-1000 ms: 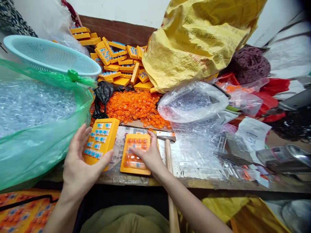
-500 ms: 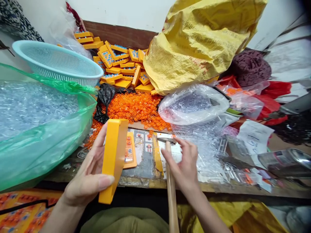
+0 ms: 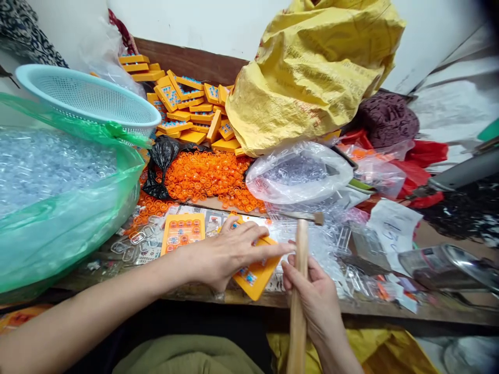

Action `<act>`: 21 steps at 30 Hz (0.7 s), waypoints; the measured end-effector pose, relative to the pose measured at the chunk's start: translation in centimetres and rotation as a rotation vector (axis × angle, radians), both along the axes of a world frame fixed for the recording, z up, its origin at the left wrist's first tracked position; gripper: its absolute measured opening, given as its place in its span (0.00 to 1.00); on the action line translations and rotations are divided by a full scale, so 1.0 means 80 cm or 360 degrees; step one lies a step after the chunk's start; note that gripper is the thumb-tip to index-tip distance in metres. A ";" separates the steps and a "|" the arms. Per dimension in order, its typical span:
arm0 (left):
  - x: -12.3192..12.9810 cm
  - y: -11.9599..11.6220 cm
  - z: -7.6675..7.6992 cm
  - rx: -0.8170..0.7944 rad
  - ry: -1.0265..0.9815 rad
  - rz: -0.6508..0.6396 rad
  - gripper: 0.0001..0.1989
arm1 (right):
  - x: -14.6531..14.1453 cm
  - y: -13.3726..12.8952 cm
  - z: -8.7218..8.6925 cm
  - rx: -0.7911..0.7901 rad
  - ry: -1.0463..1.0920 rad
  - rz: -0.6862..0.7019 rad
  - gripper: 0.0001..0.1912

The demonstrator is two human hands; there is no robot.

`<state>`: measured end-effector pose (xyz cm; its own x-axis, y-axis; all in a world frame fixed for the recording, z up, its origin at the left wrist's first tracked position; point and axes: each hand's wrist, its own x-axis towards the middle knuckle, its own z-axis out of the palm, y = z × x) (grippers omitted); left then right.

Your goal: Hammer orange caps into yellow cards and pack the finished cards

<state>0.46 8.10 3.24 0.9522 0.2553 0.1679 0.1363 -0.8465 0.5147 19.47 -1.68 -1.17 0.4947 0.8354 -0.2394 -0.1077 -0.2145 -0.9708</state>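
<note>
Since half a second ago, the yellow tray [image 3: 263, 272] has come down from upright: now it is lying on the bench, blue-and-white pieces showing on top, one corner pointing to six o'clock. Meanwhile the hammer [image 3: 298, 322] has shifted toward three o'clock and is standing in the right hand [image 3: 315, 291], head at twelve, handle running down to six. That hand is closing around the wooden handle, thumb across the front. Palm down, the left hand [image 3: 228, 254] is covering much of the tray with spread fingers; whether it is pinching the edges or only resting, I cannot tell.

From the tray, a second tray with orange caps [image 3: 183, 231] is lying at ten o'clock, and loose orange pieces [image 3: 202, 176] are heaping up at eleven.

By its look, the tray is being a light, stiff plastic block, smooth enough to skid when struck off-centre; its plain side walls are offering the best hold, keeping fingers off the small, probably brittle pieces on its face. By contrast, the hammer is likely being top-heavy, its weight gathering at twelve o'clock, so a grip lower down toward six is giving more swing but less control.
</note>
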 end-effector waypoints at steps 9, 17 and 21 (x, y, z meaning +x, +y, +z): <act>0.013 0.008 -0.036 0.0144 0.0163 -0.0238 0.29 | -0.021 -0.024 -0.031 -0.0161 -0.0231 0.0172 0.23; -0.009 0.058 -0.055 -0.0069 -0.0051 0.0745 0.17 | -0.023 -0.014 -0.037 -0.0086 -0.0767 0.0244 0.18; 0.016 0.088 -0.068 -0.0378 0.0107 0.1037 0.10 | -0.022 -0.013 -0.037 -0.0102 -0.0814 0.0275 0.16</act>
